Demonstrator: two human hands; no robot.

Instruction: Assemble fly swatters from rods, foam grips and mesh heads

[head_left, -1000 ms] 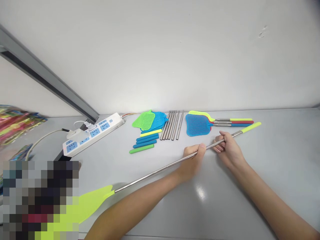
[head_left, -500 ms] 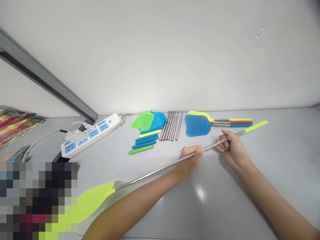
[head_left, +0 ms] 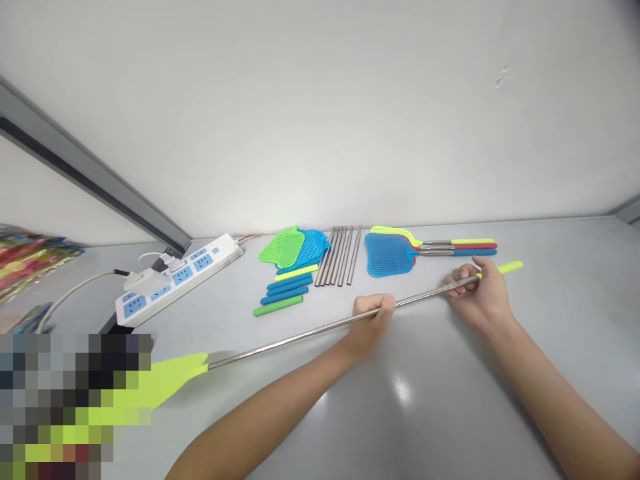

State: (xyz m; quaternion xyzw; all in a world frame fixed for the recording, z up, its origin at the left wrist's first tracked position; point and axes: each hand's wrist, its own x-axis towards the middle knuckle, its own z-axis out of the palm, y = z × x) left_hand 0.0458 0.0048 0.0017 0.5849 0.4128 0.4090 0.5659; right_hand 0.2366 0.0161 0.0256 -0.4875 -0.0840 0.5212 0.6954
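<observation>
From where I stand, the long yellow fly swatter (head_left: 300,337) runs across the frame, its head at the lower left, partly lost in the blurred blocks, and its yellow handle (head_left: 511,267) right of centre. The left hand (head_left: 369,327) is closed around the metal rod near the middle; the right hand (head_left: 480,297) is curled loosely where rod meets handle, thumb raised. How hard either one squeezes, I can't tell.

That looser right hold is what I'd watch: a sharp pull could make the handle slide through those fingers. The rod looks jointed, so a push along its length might make it shorten suddenly. A wide swing of the head could catch the cables by the power strip (head_left: 190,273) at left. Lifting carelessly towards the centre might scatter the loose metal rods (head_left: 345,257) and grips (head_left: 289,285), or knock the neatly lined-up swatters (head_left: 391,255) beside them.
</observation>
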